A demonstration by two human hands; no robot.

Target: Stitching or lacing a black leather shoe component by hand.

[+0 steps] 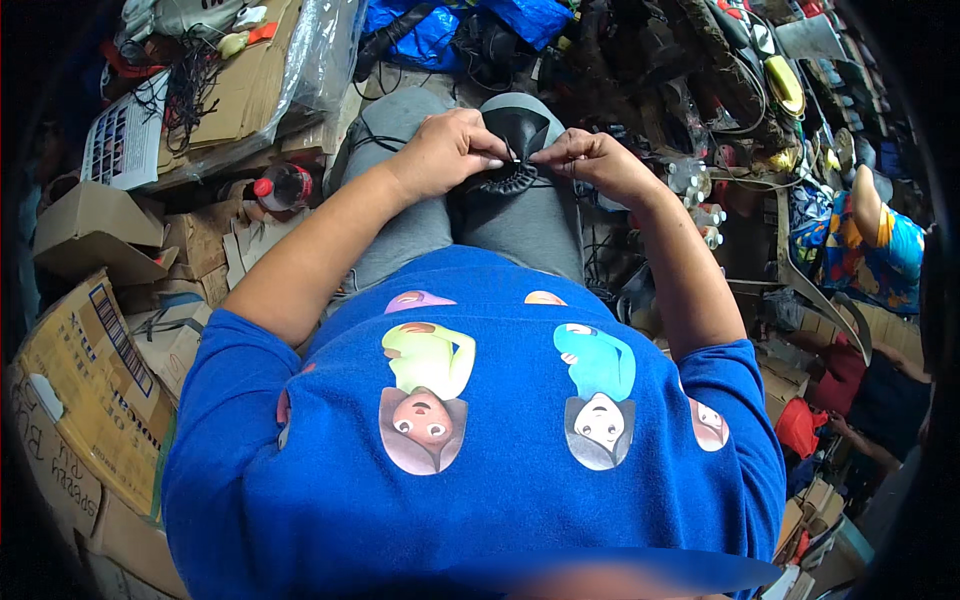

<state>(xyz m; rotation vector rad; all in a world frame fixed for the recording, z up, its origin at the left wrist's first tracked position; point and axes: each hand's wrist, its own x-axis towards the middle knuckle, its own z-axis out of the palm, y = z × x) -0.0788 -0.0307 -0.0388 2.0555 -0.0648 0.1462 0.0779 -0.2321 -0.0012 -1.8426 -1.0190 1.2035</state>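
On my grey-trousered lap rests a black, shiny leather-like piece (522, 128) whose near edge is curved and gathered in a row of small pleats or stitches. My left hand (450, 152) pinches at that edge from the left, thumb and index finger together. From the right, my right hand (600, 163) pinches close by, its fingertips almost meeting the left ones. Whether a thin thread lies between the fingertips is too small to tell. A black cord (378, 135) crosses my left thigh near the left wrist.
At the left are cardboard boxes (100, 235), a red-capped bottle (285, 188) and flat cardboard (235, 100) under clear plastic. Blue plastic sheeting (425, 38) lies ahead. Several clear bottles (690, 180) and tangled clutter stand at the right. Other people (865, 390) sit at the far right.
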